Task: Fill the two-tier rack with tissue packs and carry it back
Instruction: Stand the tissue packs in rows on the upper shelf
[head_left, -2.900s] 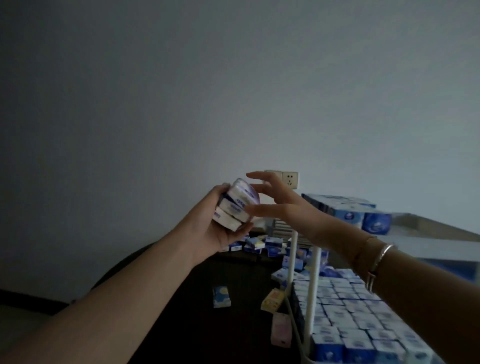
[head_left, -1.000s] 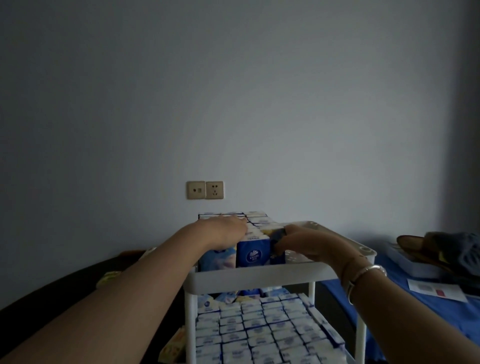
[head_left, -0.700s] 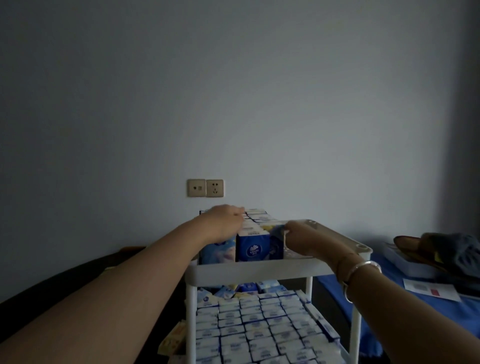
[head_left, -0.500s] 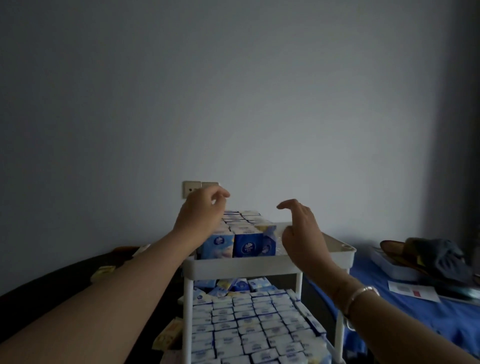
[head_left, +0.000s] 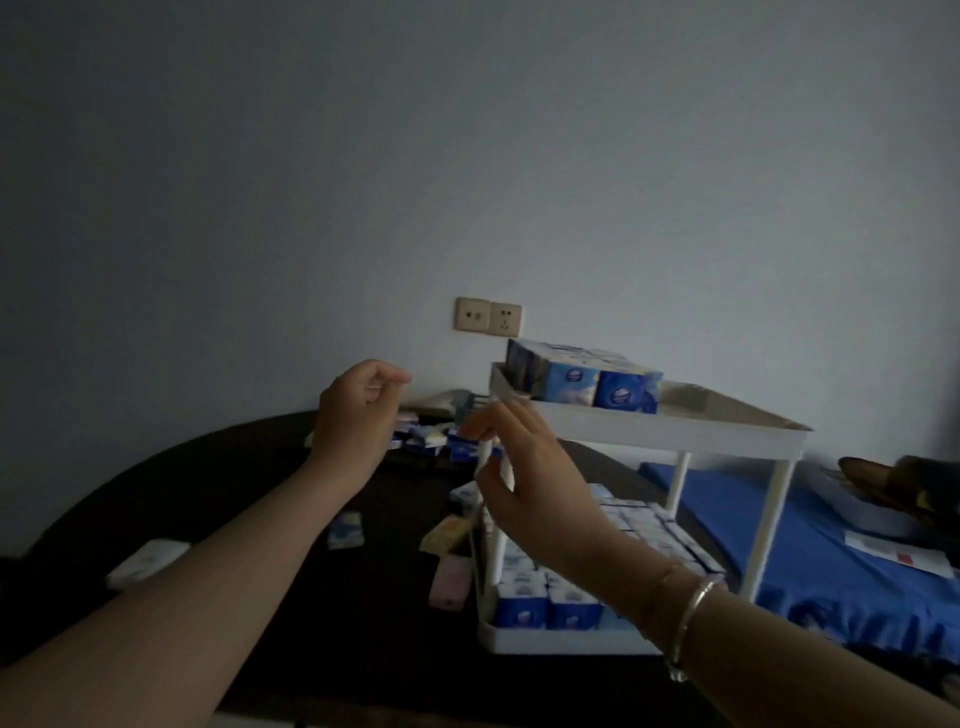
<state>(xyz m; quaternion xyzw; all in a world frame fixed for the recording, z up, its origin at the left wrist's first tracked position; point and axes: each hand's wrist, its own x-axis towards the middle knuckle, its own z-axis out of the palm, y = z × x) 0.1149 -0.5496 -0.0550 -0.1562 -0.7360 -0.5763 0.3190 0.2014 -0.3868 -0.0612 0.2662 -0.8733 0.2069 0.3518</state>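
The white two-tier rack (head_left: 675, 434) stands on the dark round table (head_left: 322, 613), right of centre. Blue and white tissue packs (head_left: 602, 387) fill the back left part of its upper tier, and several more packs (head_left: 639, 525) cover the lower tier. My left hand (head_left: 358, 410) hangs in the air left of the rack, fingers loosely curled, holding nothing. My right hand (head_left: 519, 478) is raised in front of the rack's left posts, fingers relaxed and empty. A pile of loose packs (head_left: 431, 439) lies on the table behind my hands.
Stray packs (head_left: 345, 530) and a pink one (head_left: 449, 579) lie on the table near the rack's foot; a white pack (head_left: 148, 561) sits near the left edge. A blue-covered surface (head_left: 841, 571) with papers and dark items is on the right. A wall socket (head_left: 488, 316) is behind.
Both hands have let go of the packs on the upper tier and drawn back to the left of the rack. The view has swung left, so the rack now sits to the right.
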